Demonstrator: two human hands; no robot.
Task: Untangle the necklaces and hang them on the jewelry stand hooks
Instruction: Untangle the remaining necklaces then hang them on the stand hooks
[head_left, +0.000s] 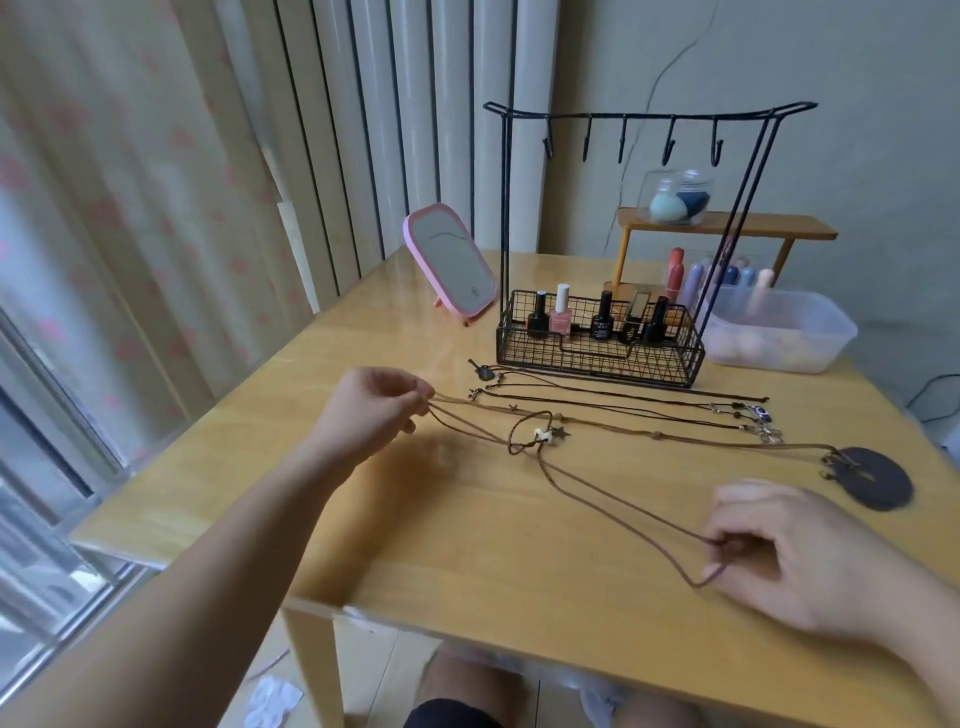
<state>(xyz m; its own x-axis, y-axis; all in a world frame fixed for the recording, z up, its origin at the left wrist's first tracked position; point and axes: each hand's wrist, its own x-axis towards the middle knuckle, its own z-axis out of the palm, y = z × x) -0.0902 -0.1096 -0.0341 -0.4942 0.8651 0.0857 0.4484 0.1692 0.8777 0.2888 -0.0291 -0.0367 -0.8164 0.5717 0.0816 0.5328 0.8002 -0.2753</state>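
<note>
**Brown cord stretched between your two hands**

Your left hand (376, 410) sits near the middle of the counter (467, 561), with fingers and thumb pinching one end of the brown cord necklace (597, 480). Your right hand (795, 558) rests low at the near right edge, fingers curled, pinching the other end where the cord loops back on itself. The hands are well apart, and the cord runs slack along the counter between them. Partway along, nearer your left hand, it forms a small loop around a white bead (542, 433) with a star charm (560, 432) just beside it.

Your left forearm reaches in from the lower left, wrist bent, knuckles toward the window. Your right wrist lies on the counter, palm turned down and inward.

A second tan cord runs from your left hand across to a dark round pendant (878, 480), which lies flat just beyond your right hand. Behind that lie more thin dark cords (613, 397), stretched out side by side in front of the jewelry stand (602, 332); I cannot tell their exact number where they overlap.

The stand rises behind the cords, its top bar carrying five hooks (667, 150), all bare. Its wire basket holds five nail polish bottles (602, 317): four dark, one pink. A pink mirror (452, 260) leans to its left, and one clear plastic tub (779, 332) sits to its right.
</note>
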